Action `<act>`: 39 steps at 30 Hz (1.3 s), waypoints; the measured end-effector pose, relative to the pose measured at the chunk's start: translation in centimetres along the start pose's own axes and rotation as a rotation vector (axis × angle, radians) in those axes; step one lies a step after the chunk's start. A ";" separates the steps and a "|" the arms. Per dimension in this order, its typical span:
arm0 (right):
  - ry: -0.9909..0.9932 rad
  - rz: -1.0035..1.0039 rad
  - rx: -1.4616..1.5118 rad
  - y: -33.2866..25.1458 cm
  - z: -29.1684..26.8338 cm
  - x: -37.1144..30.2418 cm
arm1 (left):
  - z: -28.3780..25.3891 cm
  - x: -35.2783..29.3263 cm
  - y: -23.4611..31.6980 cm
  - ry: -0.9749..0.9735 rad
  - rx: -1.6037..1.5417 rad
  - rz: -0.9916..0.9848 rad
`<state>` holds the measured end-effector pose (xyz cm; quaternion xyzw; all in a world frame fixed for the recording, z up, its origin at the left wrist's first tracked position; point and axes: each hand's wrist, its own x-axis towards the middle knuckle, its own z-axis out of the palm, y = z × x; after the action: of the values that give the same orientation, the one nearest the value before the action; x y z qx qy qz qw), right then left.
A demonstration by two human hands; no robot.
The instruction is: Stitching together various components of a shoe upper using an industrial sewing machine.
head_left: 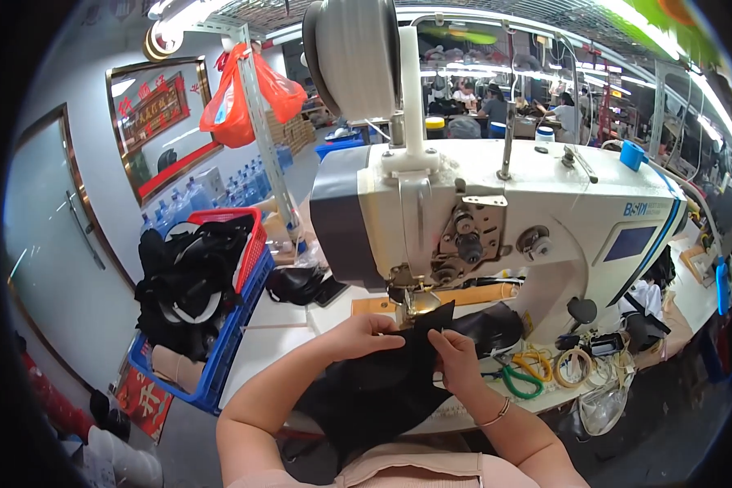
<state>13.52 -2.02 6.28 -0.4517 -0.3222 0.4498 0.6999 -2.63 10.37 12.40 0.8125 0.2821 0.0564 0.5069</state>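
Observation:
A piece of black fabric hangs from my two hands over the front edge of the sewing table. My left hand pinches its upper left edge, just in front of the needle area. On the other side, my right hand grips the fabric near a raised corner, thumb and fingers together. Right behind the cloth stands a white sewing machine, its presser foot close above my fingertips. Whether the fabric touches the foot I cannot tell. More black material lies under the machine arm.
At left, a blue crate and a red basket hold black pieces. Green-handled scissors, a tape roll and a clear plastic bag lie right of my right hand. A large white spool tops the machine. People work far behind.

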 end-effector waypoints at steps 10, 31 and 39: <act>0.091 -0.143 -0.069 1.4 0.8 2.6 | -1.1 1.9 0.5 -0.156 -0.298 -0.016; 0.279 -0.233 -0.067 1.5 2.7 2.8 | -1.2 3.1 2.0 0.095 -0.398 -0.120; 0.255 -0.197 -0.080 1.0 2.3 2.7 | -1.2 3.7 1.6 0.100 -0.360 -0.047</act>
<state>12.23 1.45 6.41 -0.4988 -0.2912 0.3047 0.7573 0.69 12.73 13.63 0.6982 0.3113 0.1346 0.6304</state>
